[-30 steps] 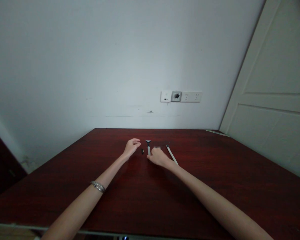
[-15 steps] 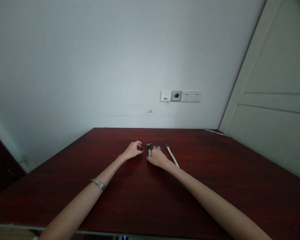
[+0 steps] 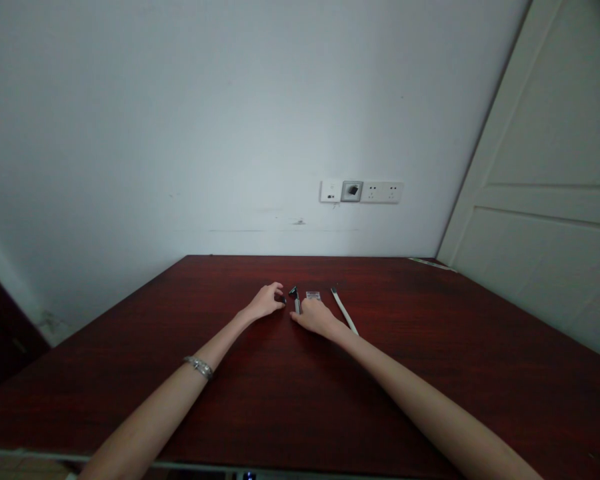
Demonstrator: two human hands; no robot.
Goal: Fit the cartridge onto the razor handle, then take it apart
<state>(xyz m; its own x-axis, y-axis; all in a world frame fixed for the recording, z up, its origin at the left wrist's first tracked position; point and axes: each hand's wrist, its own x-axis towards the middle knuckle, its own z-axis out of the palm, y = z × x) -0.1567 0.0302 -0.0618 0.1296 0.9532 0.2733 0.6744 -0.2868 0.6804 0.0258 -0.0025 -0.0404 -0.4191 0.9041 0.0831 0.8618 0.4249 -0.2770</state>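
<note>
My right hand (image 3: 316, 316) is closed on the handle of a razor (image 3: 297, 304), whose dark head points away from me and is tilted to the left. To its left, my left hand (image 3: 267, 301) has its fingers curled round a small dark piece (image 3: 283, 301), too small to name. Just beyond my right knuckles lies a small clear plastic case (image 3: 313, 295), its near part hidden by the hand. A long pale stick with a dark tip (image 3: 345, 312), perhaps a brush, rests on the right, partly behind my right wrist.
Everything lies on a dark red wooden table (image 3: 220, 413) against a white wall. Power sockets (image 3: 381, 193) are set in the wall above its back edge. A pale panelled door (image 3: 545, 200) stands along the right side, and a thin strip (image 3: 433, 265) lies at the back right corner.
The razor has turned in my right hand, so its head went from level to slanted and shifted slightly left. My left hand has hardly moved.
</note>
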